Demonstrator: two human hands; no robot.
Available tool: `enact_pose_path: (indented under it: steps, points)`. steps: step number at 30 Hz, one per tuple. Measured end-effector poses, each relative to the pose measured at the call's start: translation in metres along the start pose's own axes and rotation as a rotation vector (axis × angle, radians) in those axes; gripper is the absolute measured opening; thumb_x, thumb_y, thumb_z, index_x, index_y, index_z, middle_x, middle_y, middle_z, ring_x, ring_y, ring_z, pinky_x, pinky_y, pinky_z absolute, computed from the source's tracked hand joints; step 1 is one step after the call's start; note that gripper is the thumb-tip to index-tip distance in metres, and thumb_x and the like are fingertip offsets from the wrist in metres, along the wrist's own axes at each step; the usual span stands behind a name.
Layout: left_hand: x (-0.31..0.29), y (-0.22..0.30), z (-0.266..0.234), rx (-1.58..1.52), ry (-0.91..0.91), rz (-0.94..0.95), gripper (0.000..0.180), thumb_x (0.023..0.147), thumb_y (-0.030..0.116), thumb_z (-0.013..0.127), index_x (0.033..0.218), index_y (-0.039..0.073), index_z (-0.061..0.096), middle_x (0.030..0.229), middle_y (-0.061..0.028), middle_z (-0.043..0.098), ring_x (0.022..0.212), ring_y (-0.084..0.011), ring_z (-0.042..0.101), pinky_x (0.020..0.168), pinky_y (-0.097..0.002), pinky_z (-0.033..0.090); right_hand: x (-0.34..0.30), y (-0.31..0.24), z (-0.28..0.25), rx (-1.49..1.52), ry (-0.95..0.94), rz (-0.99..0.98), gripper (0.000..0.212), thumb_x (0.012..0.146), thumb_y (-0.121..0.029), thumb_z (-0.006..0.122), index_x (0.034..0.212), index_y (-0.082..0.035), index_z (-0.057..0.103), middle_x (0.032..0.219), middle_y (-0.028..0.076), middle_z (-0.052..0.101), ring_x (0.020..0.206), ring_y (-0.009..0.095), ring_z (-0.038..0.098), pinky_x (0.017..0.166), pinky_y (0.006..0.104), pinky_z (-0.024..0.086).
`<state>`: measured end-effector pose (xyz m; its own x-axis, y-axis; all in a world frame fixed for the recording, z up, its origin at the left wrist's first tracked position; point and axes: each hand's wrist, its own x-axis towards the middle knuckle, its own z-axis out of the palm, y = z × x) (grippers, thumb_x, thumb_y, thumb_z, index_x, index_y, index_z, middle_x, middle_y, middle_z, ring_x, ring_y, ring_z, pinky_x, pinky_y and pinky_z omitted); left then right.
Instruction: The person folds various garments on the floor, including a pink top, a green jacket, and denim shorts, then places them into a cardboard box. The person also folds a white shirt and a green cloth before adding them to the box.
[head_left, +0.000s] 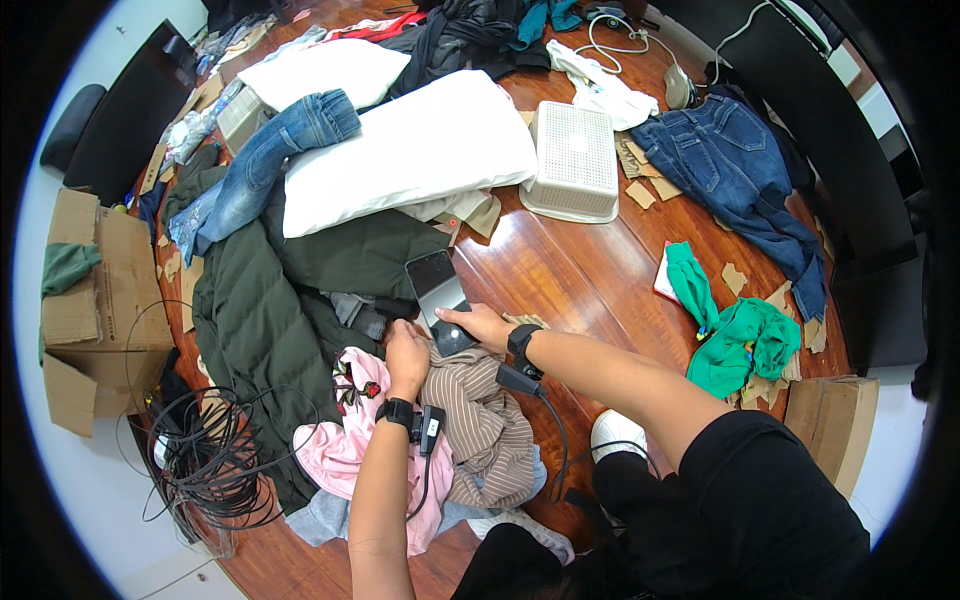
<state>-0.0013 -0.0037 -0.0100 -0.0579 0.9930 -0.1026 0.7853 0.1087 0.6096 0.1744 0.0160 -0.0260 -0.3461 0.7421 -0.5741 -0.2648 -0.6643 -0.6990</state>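
My right hand (482,326) grips a flat, dark, phone-like device (434,283) with a pale glare across its middle. Just left of it, my left hand (407,358) is closed at the edge of the clothes; what its fingers hold, if anything, is hidden. Beneath the hands lie a pink garment (335,455) with dark and red decoration and a brown striped garment (480,420). A grey-blue cloth (322,517) shows under them. A dark green padded jacket (250,320) spreads out on the left. Both wrists wear black straps with small cabled modules.
White pillows (420,150) and rolled jeans (265,165) lie beyond the jacket. An upturned white plastic basket (573,160) stands ahead. Blue jeans (725,150) and a green garment (745,350) are at right. Coiled black cable (215,460) and a cardboard box (110,300) are at left.
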Motion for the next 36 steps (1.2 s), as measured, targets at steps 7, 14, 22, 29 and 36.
enact_pose_path:
  steps: [7,14,22,29,36]
  points:
    - [0.000,0.000,0.000,0.002,-0.015,-0.023,0.011,0.080,0.006,0.053,0.087,0.001,0.046,0.078,-0.0254,0.060,0.077,-0.0463,0.059,0.072,-0.0502,0.045,0.003,0.003,0.000,0.042,0.016,-0.006,0.049,0.082,-0.036,0.075,0.105,0.005,0.061,0.094,0.010,0.067,0.080,0.017,0.066,0.071,0.0299,0.052]
    - [0.000,0.001,0.001,0.010,-0.012,-0.012,0.007,0.081,0.006,0.050,0.088,0.003,0.048,0.078,-0.0257,0.062,0.079,-0.0462,0.061,0.073,-0.0540,0.046,-0.009,-0.029,0.002,-0.041,0.016,0.125,0.042,0.081,-0.026,0.077,0.107,0.004,0.062,0.099,0.011,0.068,0.082,0.018,0.066,0.074,0.0309,0.054]
    - [-0.001,0.000,0.003,0.008,0.007,-0.004,0.009,0.083,0.009,0.051,0.090,0.003,0.052,0.081,-0.0258,0.063,0.080,-0.0452,0.062,0.073,-0.0536,0.047,-0.072,-0.146,-0.032,-0.042,-0.215,0.043,0.044,0.083,-0.013,0.070,0.122,-0.001,0.054,0.124,0.012,0.058,0.104,0.021,0.061,0.087,0.0377,0.053]
    - [0.002,-0.006,0.015,-0.098,0.077,-0.011,0.005,0.078,0.005,0.055,0.082,0.004,0.052,0.078,-0.0214,0.061,0.079,-0.0429,0.061,0.070,-0.0507,0.047,-0.209,-0.254,-0.081,-0.093,-0.130,-0.446,0.065,0.076,-0.018,0.062,0.134,0.007,0.045,0.130,0.019,0.055,0.103,0.025,0.062,0.091,0.0348,0.051]
    - [0.002,-0.005,0.016,-0.143,0.086,-0.021,0.007,0.076,0.003,0.053,0.083,0.005,0.051,0.073,-0.0229,0.061,0.074,-0.0429,0.061,0.067,-0.0513,0.047,-0.343,-0.217,-0.131,-0.057,0.083,-0.459,0.055,0.074,-0.047,0.057,0.101,0.000,0.050,0.084,0.012,0.060,0.061,0.019,0.060,0.057,0.0352,0.054]
